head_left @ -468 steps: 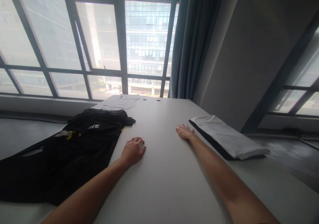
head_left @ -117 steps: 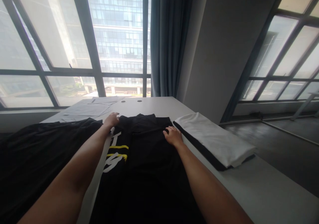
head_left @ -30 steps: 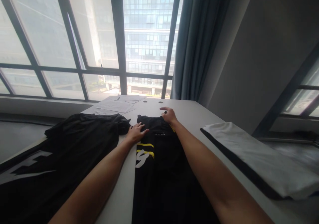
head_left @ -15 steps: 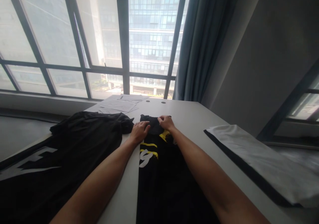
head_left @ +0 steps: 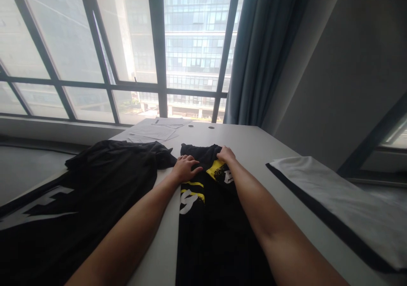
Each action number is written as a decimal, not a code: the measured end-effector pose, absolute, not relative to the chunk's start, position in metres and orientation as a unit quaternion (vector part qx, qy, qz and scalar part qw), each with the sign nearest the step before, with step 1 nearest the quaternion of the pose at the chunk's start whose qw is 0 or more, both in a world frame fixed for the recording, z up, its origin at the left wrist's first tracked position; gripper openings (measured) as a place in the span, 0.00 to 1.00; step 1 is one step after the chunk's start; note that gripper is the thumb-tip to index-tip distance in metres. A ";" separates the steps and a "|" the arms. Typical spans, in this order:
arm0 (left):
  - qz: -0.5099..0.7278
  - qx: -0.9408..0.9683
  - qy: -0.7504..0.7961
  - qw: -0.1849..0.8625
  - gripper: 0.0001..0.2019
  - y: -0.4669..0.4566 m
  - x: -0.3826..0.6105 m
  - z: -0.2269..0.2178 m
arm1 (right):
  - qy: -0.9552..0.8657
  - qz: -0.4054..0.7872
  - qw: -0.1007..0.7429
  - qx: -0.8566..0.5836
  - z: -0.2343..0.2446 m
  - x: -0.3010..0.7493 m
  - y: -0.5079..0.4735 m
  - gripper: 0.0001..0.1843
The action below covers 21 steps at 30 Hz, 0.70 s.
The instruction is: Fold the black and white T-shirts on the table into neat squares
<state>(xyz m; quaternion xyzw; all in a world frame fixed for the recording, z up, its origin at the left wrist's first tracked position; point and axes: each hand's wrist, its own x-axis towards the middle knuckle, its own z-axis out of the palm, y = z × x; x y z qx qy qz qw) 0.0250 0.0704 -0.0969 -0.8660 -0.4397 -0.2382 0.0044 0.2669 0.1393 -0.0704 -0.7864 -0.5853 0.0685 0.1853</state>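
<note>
A long, narrow folded black garment [head_left: 222, 231] with yellow bands and white lettering lies on the white table in front of me. My left hand [head_left: 187, 168] rests on its left side near the far end, fingers and thumb spread over the cloth. At the far right edge, my right hand [head_left: 226, 154] has its fingers closed on the fabric beside a yellow patch; its fingertips are partly hidden. Past my left forearm, a larger black shirt [head_left: 104, 184] with a grey print is laid out, its far end bunched.
Folded grey-white cloth [head_left: 330, 201] with a black underside lies along the right of the white table [head_left: 248, 144]. Sheets of paper [head_left: 154, 131] are at the far left, with two round holes near the back edge. Windows and a blue-grey curtain [head_left: 254, 65] stand behind.
My right hand has moved right, from the middle of the garment's far end to its edge, uncovering more of the yellow patch and white lettering. My left hand has shifted slightly nearer me.
</note>
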 end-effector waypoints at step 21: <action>-0.187 -0.854 -0.482 -0.058 0.26 0.074 0.026 -0.097 | -0.686 -0.034 0.160 -0.709 -0.056 0.240 0.136 0.17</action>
